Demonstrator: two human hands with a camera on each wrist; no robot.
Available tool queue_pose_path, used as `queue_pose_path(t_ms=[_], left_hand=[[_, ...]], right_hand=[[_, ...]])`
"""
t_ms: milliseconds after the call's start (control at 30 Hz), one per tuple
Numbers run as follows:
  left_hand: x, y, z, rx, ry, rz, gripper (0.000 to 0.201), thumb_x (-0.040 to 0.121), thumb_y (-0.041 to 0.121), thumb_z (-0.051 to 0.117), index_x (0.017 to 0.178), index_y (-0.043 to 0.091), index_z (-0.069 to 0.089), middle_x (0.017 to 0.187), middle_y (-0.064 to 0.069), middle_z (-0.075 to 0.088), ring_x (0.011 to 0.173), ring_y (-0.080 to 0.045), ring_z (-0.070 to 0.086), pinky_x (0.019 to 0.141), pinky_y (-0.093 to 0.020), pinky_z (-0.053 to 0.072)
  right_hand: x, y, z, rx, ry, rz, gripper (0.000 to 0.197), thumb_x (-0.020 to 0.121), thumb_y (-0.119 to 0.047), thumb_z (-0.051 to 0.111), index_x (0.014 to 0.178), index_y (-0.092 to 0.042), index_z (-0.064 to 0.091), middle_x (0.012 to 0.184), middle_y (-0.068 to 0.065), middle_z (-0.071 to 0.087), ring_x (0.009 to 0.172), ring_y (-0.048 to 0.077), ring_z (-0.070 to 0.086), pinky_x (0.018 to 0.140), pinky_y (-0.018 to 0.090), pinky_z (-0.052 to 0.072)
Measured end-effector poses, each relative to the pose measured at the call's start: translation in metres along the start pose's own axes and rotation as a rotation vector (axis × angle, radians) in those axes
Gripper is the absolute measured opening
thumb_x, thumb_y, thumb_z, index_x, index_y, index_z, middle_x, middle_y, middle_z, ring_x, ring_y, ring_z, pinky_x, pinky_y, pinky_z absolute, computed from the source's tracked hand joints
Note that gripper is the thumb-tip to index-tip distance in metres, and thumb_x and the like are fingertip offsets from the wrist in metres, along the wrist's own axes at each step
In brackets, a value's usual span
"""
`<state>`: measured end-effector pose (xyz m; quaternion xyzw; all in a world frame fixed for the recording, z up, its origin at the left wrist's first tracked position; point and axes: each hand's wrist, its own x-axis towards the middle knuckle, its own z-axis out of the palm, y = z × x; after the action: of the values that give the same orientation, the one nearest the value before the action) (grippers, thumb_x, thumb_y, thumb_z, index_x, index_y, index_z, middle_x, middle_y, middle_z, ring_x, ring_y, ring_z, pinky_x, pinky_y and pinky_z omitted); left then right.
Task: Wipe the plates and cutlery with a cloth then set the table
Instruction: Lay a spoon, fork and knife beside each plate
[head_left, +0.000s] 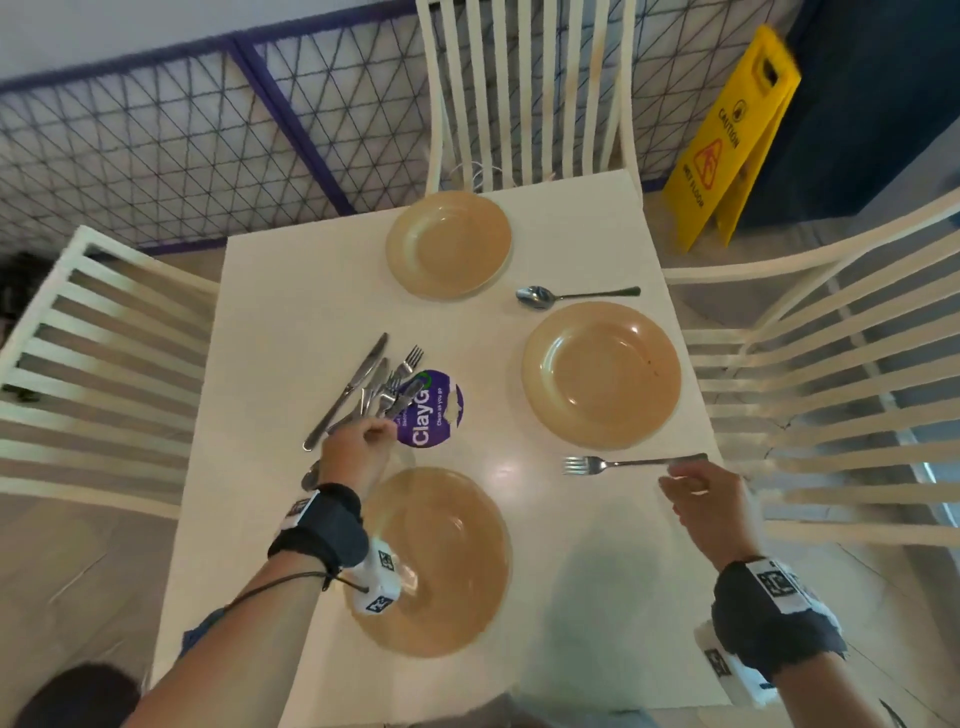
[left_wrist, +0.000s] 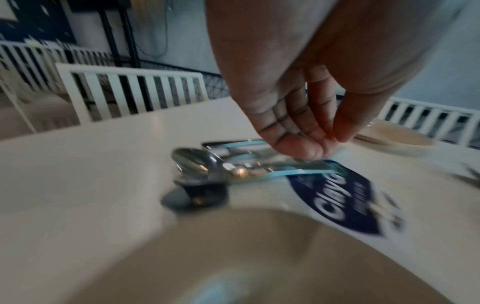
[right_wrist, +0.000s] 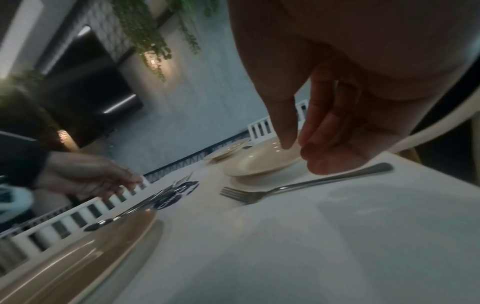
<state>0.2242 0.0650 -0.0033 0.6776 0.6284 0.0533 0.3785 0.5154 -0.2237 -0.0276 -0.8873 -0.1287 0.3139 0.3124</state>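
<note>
Three tan plates stand on the white table (head_left: 291, 291): a far plate (head_left: 449, 244), a right plate (head_left: 601, 375) and a near plate (head_left: 441, 561). A spoon (head_left: 571, 295) lies beyond the right plate and a fork (head_left: 634, 462) lies on its near side. My right hand (head_left: 675, 480) hovers just above the fork's handle (right_wrist: 363, 171), fingers relaxed and holding nothing. A pile of cutlery (head_left: 374, 384) lies left of centre. My left hand (head_left: 382, 428) reaches into it, with thumb and fingertips (left_wrist: 314, 150) pinched on one piece; blur hides which. No cloth is in view.
A round purple ClayGo sticker (head_left: 431, 410) lies partly under the cutlery pile. White slatted chairs stand at the left (head_left: 104, 364), far (head_left: 524, 93) and right (head_left: 831, 389) sides. A yellow wet-floor sign (head_left: 732, 140) and a mesh fence (head_left: 182, 140) stand beyond the table.
</note>
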Motion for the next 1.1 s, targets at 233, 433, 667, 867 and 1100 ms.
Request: queue_pose_path(t_ms=[233,433,667,867,1100], left_hand=[[0.057,-0.048,-0.068,0.302,0.025,-0.085,0.024,0.088,0.011,0.058,0.104,0.02,0.074,0.111,-0.005,0.071,0.104,-0.031,0.066,0.086,-0.031,0.051],[0.083,-0.076,-0.073,0.512,-0.093,-0.001,0.017,0.09,0.025,0.059,0.104,0.019,0.066,0.104,-0.002,0.058,0.09,-0.026,0.063,0.079,-0.035,0.054],[0.098,-0.09,-0.073,0.501,-0.169,0.083,0.037,0.094,0.021,0.058,0.128,0.011,0.052,0.127,-0.013,0.054,0.118,-0.033,0.055,0.096,-0.043,0.048],[0.106,-0.093,-0.085,0.478,-0.244,0.086,0.043,0.091,0.017,0.061,0.132,0.01,0.051,0.13,-0.013,0.05,0.115,-0.034,0.059,0.098,-0.041,0.051],[0.076,-0.081,-0.108,0.159,-0.161,0.116,0.021,0.09,0.011,0.059,0.111,0.012,0.063,0.108,-0.007,0.064,0.097,-0.026,0.06,0.086,-0.035,0.049]], right_hand=[[-0.071,-0.063,0.071,-0.134,-0.096,-0.256,0.006,0.084,-0.02,0.076,0.089,-0.024,0.075,0.076,-0.008,0.072,0.066,-0.002,0.062,0.062,0.013,0.042],[-0.106,-0.102,0.139,-0.191,-0.214,-0.32,0.008,0.088,-0.024,0.071,0.091,-0.03,0.074,0.083,-0.013,0.074,0.071,-0.006,0.063,0.062,0.005,0.041],[-0.13,-0.14,0.189,-0.198,-0.272,-0.284,0.009,0.089,-0.027,0.068,0.094,-0.031,0.074,0.085,-0.015,0.072,0.078,-0.001,0.065,0.069,0.012,0.045],[-0.138,-0.166,0.208,-0.188,-0.296,-0.279,0.01,0.091,-0.033,0.066,0.099,-0.031,0.073,0.089,-0.016,0.069,0.085,0.001,0.064,0.082,0.024,0.051],[-0.131,-0.208,0.221,-0.047,-0.323,-0.261,0.012,0.094,-0.038,0.059,0.093,-0.034,0.07,0.093,-0.011,0.07,0.086,0.011,0.068,0.085,0.035,0.056]])
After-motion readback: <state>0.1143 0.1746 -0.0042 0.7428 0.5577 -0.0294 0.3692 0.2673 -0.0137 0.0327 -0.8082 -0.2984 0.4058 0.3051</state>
